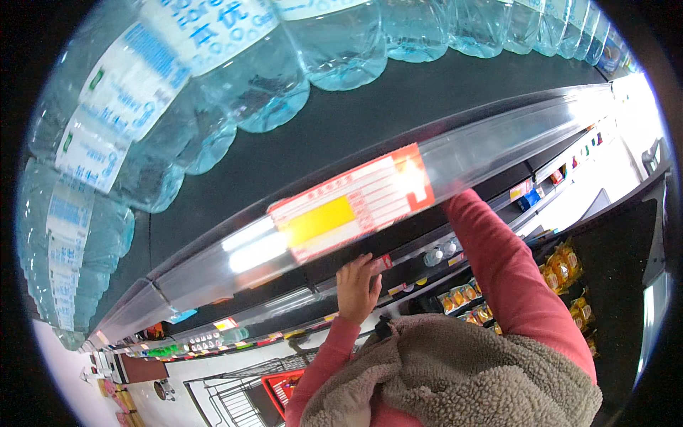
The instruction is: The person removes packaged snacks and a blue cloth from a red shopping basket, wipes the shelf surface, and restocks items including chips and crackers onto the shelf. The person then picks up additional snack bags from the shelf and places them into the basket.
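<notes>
My left hand is raised in front of the shelving, fingers stretched out and nothing visible in it. Its fingertips come close to a small red and white tag on a lower shelf edge; whether they touch it I cannot tell. My right arm, in a pink sleeve, reaches in under the upper shelf. The shelf's clear front strip hides my right hand. On that strip sits a large red, white and yellow price label. Rows of big clear water bottles stand on the upper shelf.
Below are lower shelves with a few clear bottles and yellow packets. More yellow packets sit at the right. A wire shopping cart with a red basket stands on the floor at lower left.
</notes>
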`<state>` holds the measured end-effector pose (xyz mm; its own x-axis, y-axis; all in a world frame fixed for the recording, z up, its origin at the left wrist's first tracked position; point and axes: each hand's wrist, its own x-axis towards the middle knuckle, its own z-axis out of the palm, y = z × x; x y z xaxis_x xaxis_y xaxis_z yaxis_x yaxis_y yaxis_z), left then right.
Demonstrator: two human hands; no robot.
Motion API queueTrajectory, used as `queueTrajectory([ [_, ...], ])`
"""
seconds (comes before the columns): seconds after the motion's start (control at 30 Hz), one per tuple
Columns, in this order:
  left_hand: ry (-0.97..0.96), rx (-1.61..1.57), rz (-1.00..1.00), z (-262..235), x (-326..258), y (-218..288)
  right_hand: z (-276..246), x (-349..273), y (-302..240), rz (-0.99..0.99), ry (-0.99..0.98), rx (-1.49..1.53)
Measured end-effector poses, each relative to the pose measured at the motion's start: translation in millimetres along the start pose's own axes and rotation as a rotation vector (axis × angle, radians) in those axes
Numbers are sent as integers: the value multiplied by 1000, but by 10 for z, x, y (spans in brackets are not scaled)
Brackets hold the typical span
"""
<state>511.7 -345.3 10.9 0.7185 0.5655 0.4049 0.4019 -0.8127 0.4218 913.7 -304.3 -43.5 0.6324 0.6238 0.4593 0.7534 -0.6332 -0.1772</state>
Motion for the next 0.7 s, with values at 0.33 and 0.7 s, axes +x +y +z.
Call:
queueTrajectory([
  [0.33, 0, 34, 29, 57, -26, -50, -341, -321, -1374, -549, 24, 340],
  [0.7, -27, 45, 41, 71, -18, -82, -69, 151, 125, -191, -184, 125],
])
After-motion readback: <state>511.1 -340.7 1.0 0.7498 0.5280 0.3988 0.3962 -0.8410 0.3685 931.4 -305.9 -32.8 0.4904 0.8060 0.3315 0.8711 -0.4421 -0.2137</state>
